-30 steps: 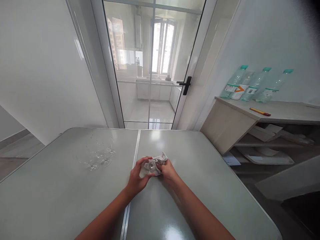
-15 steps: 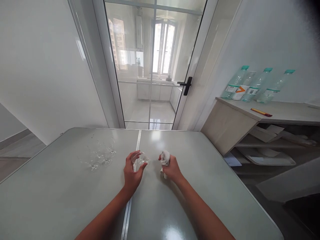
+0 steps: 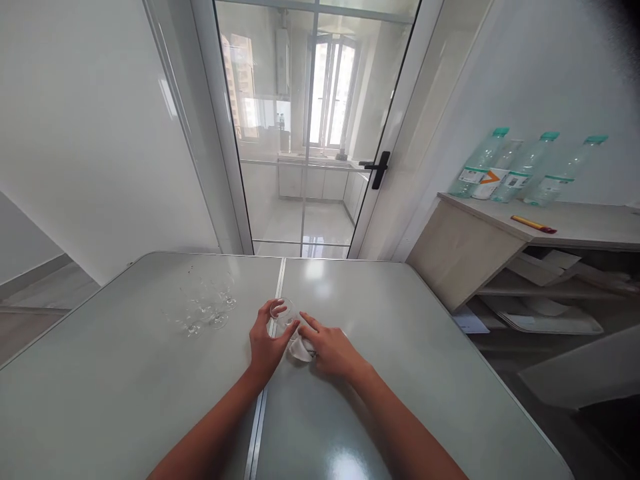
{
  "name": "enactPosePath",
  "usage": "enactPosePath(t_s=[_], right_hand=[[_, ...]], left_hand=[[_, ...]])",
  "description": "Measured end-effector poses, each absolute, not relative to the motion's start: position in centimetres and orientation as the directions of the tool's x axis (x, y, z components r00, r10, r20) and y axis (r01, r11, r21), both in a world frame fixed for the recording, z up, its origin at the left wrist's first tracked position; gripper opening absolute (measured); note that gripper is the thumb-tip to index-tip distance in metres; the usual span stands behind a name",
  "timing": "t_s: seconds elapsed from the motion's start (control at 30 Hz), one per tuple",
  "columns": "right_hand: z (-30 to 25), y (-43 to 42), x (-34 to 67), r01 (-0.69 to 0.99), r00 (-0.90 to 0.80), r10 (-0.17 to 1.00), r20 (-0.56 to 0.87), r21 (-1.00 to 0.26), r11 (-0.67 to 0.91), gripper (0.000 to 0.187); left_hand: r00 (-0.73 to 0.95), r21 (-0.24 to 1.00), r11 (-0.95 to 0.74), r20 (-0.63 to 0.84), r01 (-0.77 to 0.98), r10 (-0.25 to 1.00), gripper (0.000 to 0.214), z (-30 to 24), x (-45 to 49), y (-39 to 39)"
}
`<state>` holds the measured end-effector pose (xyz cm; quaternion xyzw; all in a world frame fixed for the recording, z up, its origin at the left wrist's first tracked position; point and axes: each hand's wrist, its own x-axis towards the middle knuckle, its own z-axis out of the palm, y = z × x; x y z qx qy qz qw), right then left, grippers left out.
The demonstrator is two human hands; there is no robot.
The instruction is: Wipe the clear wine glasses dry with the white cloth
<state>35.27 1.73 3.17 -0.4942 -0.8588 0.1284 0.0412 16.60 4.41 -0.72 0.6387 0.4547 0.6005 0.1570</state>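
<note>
Over the table's middle seam, my left hand (image 3: pixel 266 343) is wrapped round a small clear stemmed glass (image 3: pixel 287 311), its thumb on the near side. The glass looks tilted, with its foot end toward the right. My right hand (image 3: pixel 334 350) pinches a crumpled white cloth (image 3: pixel 301 351) beside that end, index finger stretched out. Whether cloth and glass touch I cannot tell exactly. To the left, several clear stemmed glasses (image 3: pixel 213 315) stand close together on the table.
The pale table (image 3: pixel 125 400) reaches up to a glazed door (image 3: pixel 327 220). On the right, a wooden shelf unit (image 3: pixel 440 247) carries clear bottles (image 3: pixel 520 170) with green caps and a thin yellow-red packet (image 3: pixel 533 225). Papers and a tray lie on its lower shelves.
My right hand has moved left with the white cloth, from apart to close beside the glass. The cloth now hangs below its fingers. My left hand keeps hold of the glass.
</note>
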Motion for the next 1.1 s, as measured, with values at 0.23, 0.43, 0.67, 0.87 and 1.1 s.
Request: enactPosePath(t_s=[0.23,0.43,0.67,0.87,1.1], right_hand=[[3.0,1.0,34.3,0.841,-0.534,0.838,-0.111,-0.171,0.513,0.075],[2.2,0.8,34.1,0.867,-0.49,0.868,-0.078,-0.147,0.476,0.072],[1.8,1.1,33.9,0.885,-0.457,0.878,-0.145,-0.177,0.431,0.056],[1.2,1.5,34.2,0.909,-0.395,0.907,-0.148,-0.207,0.362,0.068],[-0.3,3.8,37.6,0.992,0.043,0.981,-0.191,-0.105,-0.064,0.086]], left_hand=[[-0.04,0.748,-0.56,0.611,0.356,0.79,0.058,-1.1,17.0,4.4],[0.016,0.738,-0.561,0.6,0.375,0.8,0.06,-1.3,17.0,4.7],[0.12,0.753,-0.559,0.556,0.346,0.823,0.065,-1.8,18.2,5.2],[0.111,0.76,-0.552,0.551,0.345,0.827,0.062,-2.2,18.1,5.3],[-0.271,0.716,-0.211,0.496,0.666,0.825,0.045,-0.6,13.5,6.8]])
